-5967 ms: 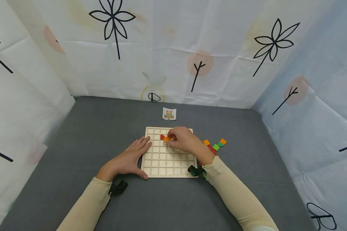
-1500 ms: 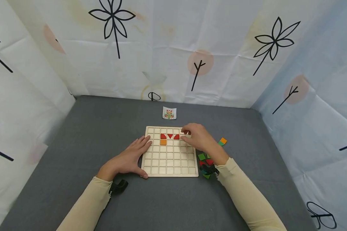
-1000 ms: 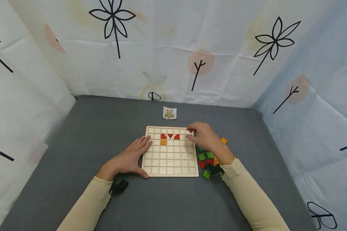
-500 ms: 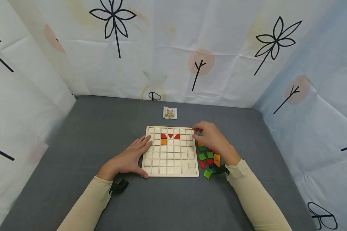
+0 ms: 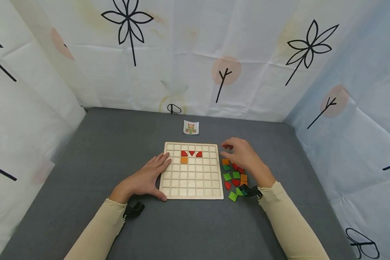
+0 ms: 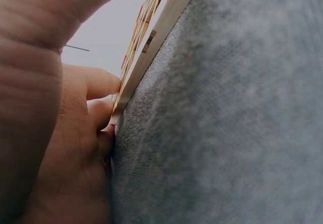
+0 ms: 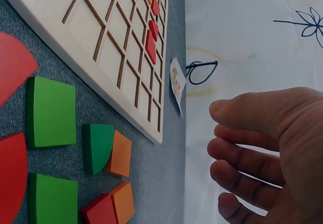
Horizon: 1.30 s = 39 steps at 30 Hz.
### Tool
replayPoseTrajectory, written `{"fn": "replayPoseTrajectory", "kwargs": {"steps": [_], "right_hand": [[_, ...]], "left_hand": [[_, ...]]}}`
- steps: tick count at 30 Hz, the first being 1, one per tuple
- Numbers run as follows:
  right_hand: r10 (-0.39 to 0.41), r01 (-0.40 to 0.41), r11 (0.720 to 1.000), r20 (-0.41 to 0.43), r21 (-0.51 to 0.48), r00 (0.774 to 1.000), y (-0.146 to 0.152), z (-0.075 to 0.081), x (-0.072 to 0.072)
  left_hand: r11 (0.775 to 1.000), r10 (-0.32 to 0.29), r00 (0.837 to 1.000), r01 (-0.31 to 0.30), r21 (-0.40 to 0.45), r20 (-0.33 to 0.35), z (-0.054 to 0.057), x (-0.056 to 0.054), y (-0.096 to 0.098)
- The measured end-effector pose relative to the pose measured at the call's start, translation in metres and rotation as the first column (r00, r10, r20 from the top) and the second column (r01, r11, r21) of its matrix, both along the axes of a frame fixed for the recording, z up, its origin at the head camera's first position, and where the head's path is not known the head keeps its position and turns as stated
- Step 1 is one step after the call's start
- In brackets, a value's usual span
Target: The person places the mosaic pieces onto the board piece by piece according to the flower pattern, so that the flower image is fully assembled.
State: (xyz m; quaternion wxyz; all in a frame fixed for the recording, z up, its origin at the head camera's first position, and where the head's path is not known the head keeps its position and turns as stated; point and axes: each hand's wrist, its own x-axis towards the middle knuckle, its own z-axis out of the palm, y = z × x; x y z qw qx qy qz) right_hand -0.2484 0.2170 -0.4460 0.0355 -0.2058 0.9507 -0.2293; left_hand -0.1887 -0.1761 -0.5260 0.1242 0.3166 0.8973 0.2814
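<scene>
A wooden grid board (image 5: 191, 180) lies on the grey table. My left hand (image 5: 146, 178) rests along its left side, fingers spread over the edge and thumb at the near corner. In the board's upper rows sit a red quarter-round block (image 5: 183, 154), a red triangle (image 5: 191, 153), another red quarter-round (image 5: 199, 154) and an orange square (image 5: 184, 160). Just off the board's right edge hovers my right hand (image 5: 242, 153), fingers loosely bent and holding nothing. Beneath it, the right wrist view shows a green square block (image 7: 51, 112) and a dark green quarter-round (image 7: 98, 148).
Several loose red, green and orange blocks (image 5: 235, 175) are scattered right of the board, partly hidden by the right hand and wrist. Behind the board lies a small pattern card (image 5: 191, 127). White printed cloth (image 5: 195, 86) stands around the table's back and sides.
The right hand has let go of the orange square, which now sits below the left red quarter-round. It has then drawn rightward off the board over the loose blocks. The left hand stays put.
</scene>
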Motion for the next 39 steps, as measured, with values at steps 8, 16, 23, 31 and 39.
{"fn": "replayPoseTrajectory", "kwargs": {"steps": [8, 16, 23, 31, 39], "right_hand": [[0.007, -0.007, 1.0, -0.001, 0.004, 1.0, 0.01, -0.002, 0.0], [0.007, -0.007, 1.0, 0.012, 0.009, 1.0, 0.018, -0.004, 0.002], [-0.015, 0.014, 0.999, 0.042, 0.033, 0.999, 0.024, -0.01, 0.003], [0.012, -0.014, 0.999, 0.038, 0.046, 0.999, 0.028, -0.017, 0.005], [0.031, -0.033, 0.997, 0.033, 0.075, 0.999, 0.028, -0.024, 0.006]], "left_hand": [[1.0, 0.003, 1.0, -0.003, 0.004, 0.006, 0.0, 0.001, 0.0], [1.0, 0.006, 1.0, -0.006, -0.004, -0.004, 0.0, 0.0, 0.001], [1.0, 0.007, 1.0, -0.007, 0.007, -0.002, -0.001, 0.001, 0.001], [1.0, 0.008, 1.0, -0.008, 0.006, -0.011, -0.001, 0.001, 0.001], [1.0, 0.015, 1.0, -0.015, 0.011, 0.001, 0.0, 0.001, 0.001]]}}
